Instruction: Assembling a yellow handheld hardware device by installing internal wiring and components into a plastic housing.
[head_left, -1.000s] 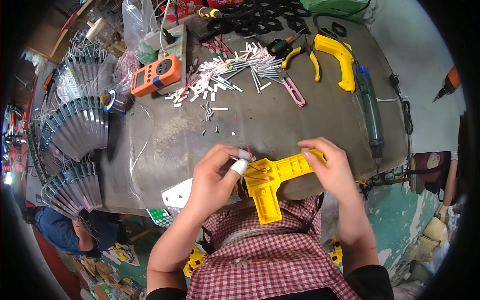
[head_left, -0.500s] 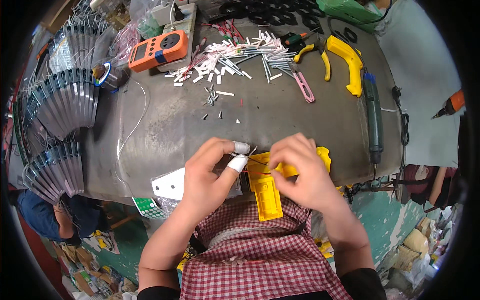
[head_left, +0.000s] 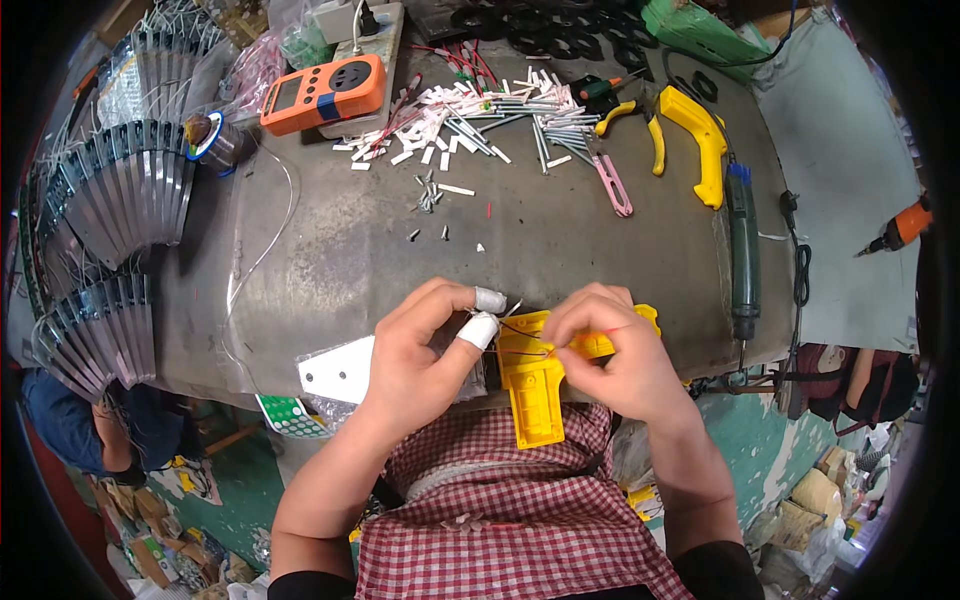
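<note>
**Yellow tool at the near tabletop edge**

I see the yellow tool (head_left: 535, 385) lying at the near edge of the tabletop (head_left: 560, 240), between both hands. My right hand (head_left: 610, 350) is curled closed over its upper bar. My left hand (head_left: 425, 350), with two taped fingertips (head_left: 482, 328), pinches thin wires just beside it. A white bracket (head_left: 335, 370) lies left; an orange meter (head_left: 322, 92) sits far back.

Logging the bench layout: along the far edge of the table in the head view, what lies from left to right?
Fanned metal strips → solder spool → orange meter → heap of white tubing pieces → yellow-handled pliers → yellow gun-shaped tool → dark green soldering iron.
</note>
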